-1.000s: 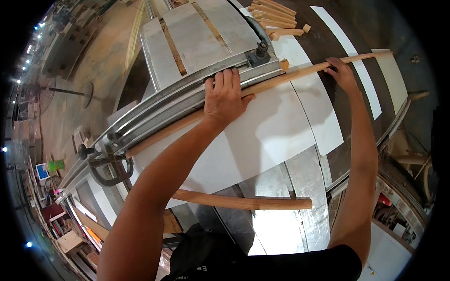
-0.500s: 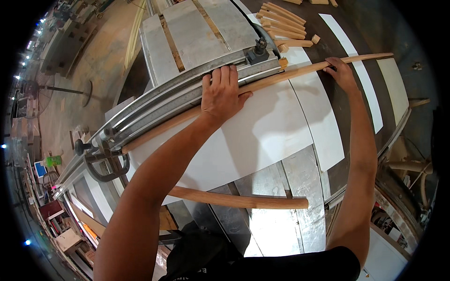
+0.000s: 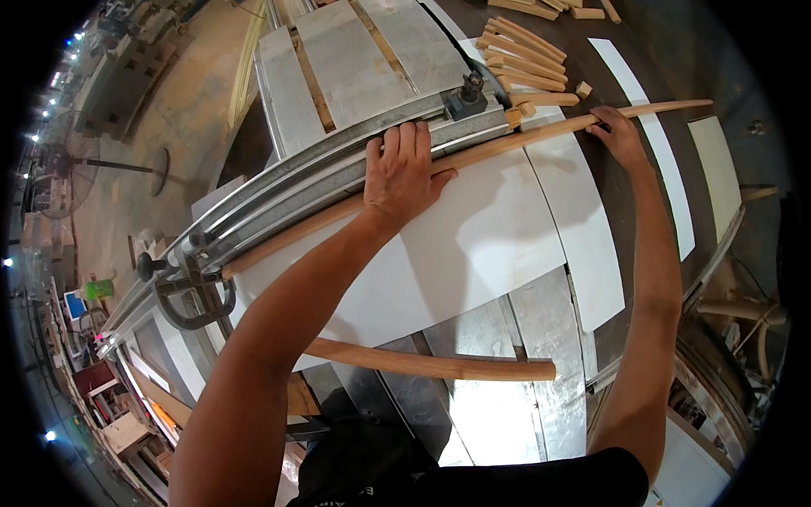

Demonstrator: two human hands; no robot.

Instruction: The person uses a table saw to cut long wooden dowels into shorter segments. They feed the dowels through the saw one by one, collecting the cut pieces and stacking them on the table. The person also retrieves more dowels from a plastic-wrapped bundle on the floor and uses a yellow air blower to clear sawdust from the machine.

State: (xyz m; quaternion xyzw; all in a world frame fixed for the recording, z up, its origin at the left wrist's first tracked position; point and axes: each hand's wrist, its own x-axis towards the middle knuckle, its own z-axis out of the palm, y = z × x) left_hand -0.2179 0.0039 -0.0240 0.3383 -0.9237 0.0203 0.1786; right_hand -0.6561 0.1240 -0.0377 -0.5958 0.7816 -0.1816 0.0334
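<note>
A long, slim wooden strip (image 3: 486, 152) lies along the metal fence (image 3: 296, 203), running from lower left to upper right over a white panel (image 3: 481, 245). My left hand (image 3: 395, 186) is closed over strip and fence, its fingers hooked across the fence top and its thumb along the wood. Farther right, my right hand (image 3: 621, 139) grips the same strip, with the strip's tapered end sticking out beyond it. A dark stop block (image 3: 466, 97) sits on the fence near its right end. Nearer me, a second, slightly curved wooden strip (image 3: 431, 363) lies apart from both hands.
Several short wooden offcuts (image 3: 528, 59) lie fanned out beyond the fence's right end. Slotted metal table plates (image 3: 541, 308) show under the panel. A dark curved clamp (image 3: 194, 308) stands at the fence's left end. A standing fan (image 3: 68, 165) is far left.
The offcuts and white strips at the upper right have shifted a little rightward and down relative to the fence. Both hands keep their hold on the strip, with hardly any shift.
</note>
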